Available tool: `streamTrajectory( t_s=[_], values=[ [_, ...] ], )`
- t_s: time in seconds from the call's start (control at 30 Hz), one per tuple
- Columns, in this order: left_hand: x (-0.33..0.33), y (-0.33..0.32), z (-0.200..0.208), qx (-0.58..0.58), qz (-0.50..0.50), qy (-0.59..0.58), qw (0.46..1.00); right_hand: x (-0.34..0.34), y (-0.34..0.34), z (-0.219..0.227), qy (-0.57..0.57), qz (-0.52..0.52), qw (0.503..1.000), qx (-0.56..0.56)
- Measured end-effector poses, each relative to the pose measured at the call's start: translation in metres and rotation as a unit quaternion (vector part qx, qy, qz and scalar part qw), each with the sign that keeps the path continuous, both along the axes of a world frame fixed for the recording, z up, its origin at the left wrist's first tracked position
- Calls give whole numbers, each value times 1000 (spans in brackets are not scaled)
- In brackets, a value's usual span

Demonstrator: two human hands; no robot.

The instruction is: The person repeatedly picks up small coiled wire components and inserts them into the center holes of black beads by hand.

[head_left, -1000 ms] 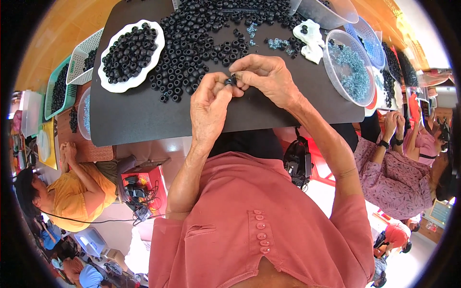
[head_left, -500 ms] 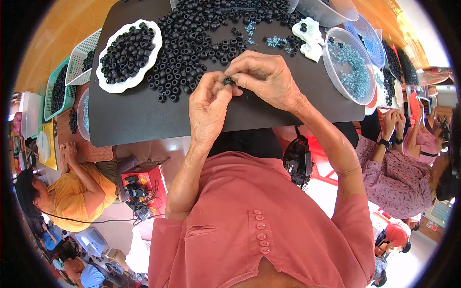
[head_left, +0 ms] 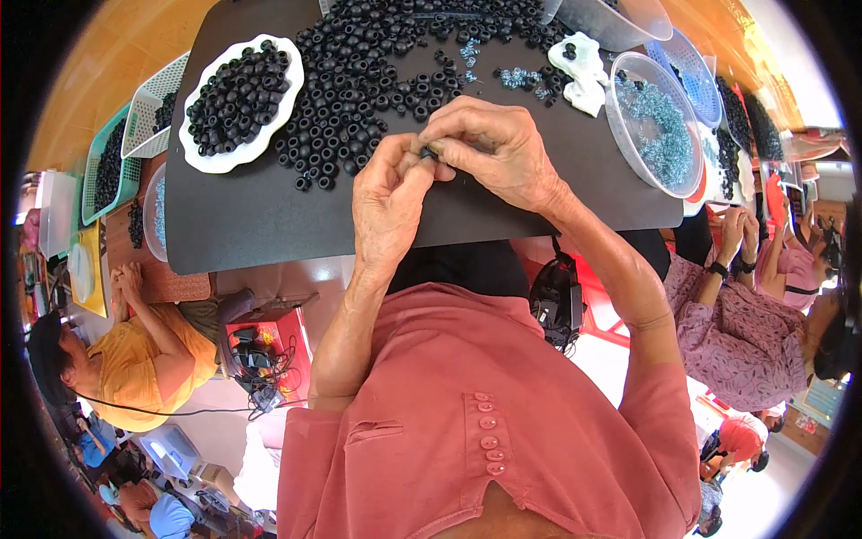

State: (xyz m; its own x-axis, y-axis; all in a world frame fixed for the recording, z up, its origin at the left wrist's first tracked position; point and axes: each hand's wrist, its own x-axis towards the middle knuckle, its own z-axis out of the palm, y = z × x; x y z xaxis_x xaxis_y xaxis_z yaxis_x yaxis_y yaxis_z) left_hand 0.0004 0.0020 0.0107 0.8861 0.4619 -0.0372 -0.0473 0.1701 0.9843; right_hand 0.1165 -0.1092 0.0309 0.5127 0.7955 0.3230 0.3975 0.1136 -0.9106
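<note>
My left hand (head_left: 388, 202) and my right hand (head_left: 507, 157) meet above the near part of the dark table. A small round black piece (head_left: 428, 154) sits pinched between the fingertips of my left hand. The thumb and forefinger of my right hand close on its top; my fingers hide most of it, and any smaller part there cannot be made out. Just beyond my hands spreads a heap of hollow black pieces (head_left: 337, 117), each with a round hole. Small clear-blue plastic pieces (head_left: 518, 78) lie loose past my right hand.
A white scalloped plate (head_left: 205, 162) at left holds black pieces. At right stand a clear round tub (head_left: 620, 130) of blue pieces, a crumpled white cloth (head_left: 582, 72) and a blue basket (head_left: 709, 76). People sit at both sides; a black bag (head_left: 558, 301) is below the table edge.
My hands stay almost in place, with small finger shifts around the black piece. It shows slightly differently between the fingertips.
</note>
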Motion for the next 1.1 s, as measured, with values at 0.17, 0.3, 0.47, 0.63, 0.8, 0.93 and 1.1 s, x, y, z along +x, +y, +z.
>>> streamTrajectory(
  t_s=[0.17, 0.3, 0.47, 0.63, 0.8, 0.93, 1.1],
  values=[
    [-1, 2, 2, -26, -16, -10, 999, -1, 0, 1, 4, 1, 1000, 7],
    [-1, 3, -3, -49, -23, -27, 998, -1, 1, -3, -12, 0, 1000, 17],
    [-1, 5, -3, -57, -27, -19, 998, -5, 2, -10, 87, -12, 996, 23],
    [-1, 6, -5, -55, -45, -23, 997, -8, 0, -14, 50, -20, 998, 27],
    [1, 6, -12, -109, -11, -55, 992, -5, -3, -20, -41, -32, 998, 27],
    [0, 8, -13, -131, -10, -45, 990, -9, -4, -18, -112, -35, 992, 42],
    [1, 11, -10, -148, -57, -54, 986, -14, -2, -17, -138, -50, 988, 51]
  ],
)
